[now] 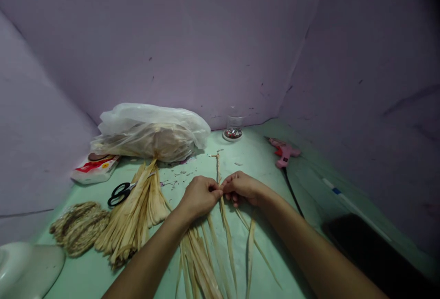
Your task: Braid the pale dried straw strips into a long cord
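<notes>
A thin braid of pale dried plant fibre runs up the table from between my hands. My left hand pinches its lower end between thumb and fingers. Close against it, my right hand is closed on the same spot, its fingertips touching the left ones. Loose strips of the fibre trail down from the pinch toward me, and one wider strip hangs below my right hand. More flat strips lie in a bunch under my left forearm.
Left stand a fibre bundle, black-handled scissors, a coiled braid and a plastic bag with a packet beside it. A jar of beads sits at the back. A pink glue gun with its cord lies right, near a dark object.
</notes>
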### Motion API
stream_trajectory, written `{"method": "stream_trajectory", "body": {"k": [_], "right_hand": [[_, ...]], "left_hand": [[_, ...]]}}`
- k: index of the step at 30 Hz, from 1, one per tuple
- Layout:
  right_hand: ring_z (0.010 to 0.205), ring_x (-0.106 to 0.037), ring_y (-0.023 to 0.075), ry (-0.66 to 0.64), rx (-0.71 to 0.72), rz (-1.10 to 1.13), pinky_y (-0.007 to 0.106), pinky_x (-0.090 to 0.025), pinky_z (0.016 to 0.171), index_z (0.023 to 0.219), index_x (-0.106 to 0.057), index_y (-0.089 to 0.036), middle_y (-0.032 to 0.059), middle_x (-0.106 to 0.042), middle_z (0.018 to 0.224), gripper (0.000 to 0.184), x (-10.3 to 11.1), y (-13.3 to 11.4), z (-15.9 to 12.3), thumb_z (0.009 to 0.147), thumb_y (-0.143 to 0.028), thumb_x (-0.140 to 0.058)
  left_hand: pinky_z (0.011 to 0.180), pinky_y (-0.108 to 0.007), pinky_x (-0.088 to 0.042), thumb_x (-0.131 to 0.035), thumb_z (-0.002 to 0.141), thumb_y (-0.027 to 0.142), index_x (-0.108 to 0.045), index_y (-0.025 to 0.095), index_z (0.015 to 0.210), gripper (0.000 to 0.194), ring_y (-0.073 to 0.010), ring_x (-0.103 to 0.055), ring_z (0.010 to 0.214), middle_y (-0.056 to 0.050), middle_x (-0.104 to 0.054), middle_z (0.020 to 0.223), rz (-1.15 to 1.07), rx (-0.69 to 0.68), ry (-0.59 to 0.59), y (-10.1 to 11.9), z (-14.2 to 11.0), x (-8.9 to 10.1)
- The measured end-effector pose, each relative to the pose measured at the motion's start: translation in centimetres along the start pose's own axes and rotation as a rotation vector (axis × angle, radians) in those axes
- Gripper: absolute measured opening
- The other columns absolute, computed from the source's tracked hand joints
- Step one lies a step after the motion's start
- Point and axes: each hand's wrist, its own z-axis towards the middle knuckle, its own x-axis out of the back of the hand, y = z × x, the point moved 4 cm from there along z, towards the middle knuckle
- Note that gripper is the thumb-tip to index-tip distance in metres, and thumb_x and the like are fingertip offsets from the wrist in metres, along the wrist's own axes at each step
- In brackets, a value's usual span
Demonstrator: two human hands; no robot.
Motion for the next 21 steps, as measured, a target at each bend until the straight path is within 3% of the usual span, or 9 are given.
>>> {"method": "stream_trajectory", "body": {"k": [9,12,16,21], "right_hand": [[0.028,-0.037,0.0053,-0.011,-0.023,0.002,0.018,-0.037,0.029,0.055,-0.053,-0.012,-0.0038,-0.047,0.037,0.009,0.0,-0.1,-0.2,0.060,-0.005,-0.049],[0.028,-0.038,0.0053,-0.029,-0.013,0.019,0.019,-0.039,0.030,0.055,-0.053,-0.011,-0.0037,-0.047,0.037,0.009,0.1,0.0,-0.1,0.060,-0.005,-0.048],[0.029,-0.039,0.0057,-0.043,-0.003,0.039,0.019,-0.039,0.030,0.055,-0.052,-0.011,-0.0027,-0.049,0.039,0.010,0.1,0.0,-0.1,0.060,-0.004,-0.047],[0.032,-0.042,0.0050,-0.080,-0.001,0.028,0.019,-0.043,0.035,0.058,-0.055,-0.010,-0.0022,-0.050,0.041,0.010,0.1,-0.1,-0.4,0.062,-0.005,-0.048]], "left_hand": [[0.054,-0.021,-0.030,-0.054,0.066,0.035,-0.062,0.019,0.072,0.019,-0.0119,-0.049,0.061,0.000,-0.061,0.066,0.199,-0.057,0.120,0.7,-0.3,1.0],[0.056,-0.021,-0.032,-0.051,0.068,0.034,-0.063,0.018,0.075,0.021,-0.0115,-0.049,0.062,-0.001,-0.061,0.068,0.077,-0.091,0.063,0.5,0.0,0.5],[0.052,-0.020,-0.031,-0.046,0.070,0.033,-0.063,0.013,0.065,0.027,-0.0102,-0.046,0.055,0.000,-0.057,0.057,-0.023,-0.032,-0.032,-0.1,0.4,-0.3],[0.048,-0.019,-0.027,-0.047,0.065,0.027,-0.063,0.012,0.059,0.023,-0.0086,-0.042,0.051,0.002,-0.051,0.050,0.001,0.017,0.004,-0.1,0.5,-0.2]]}}
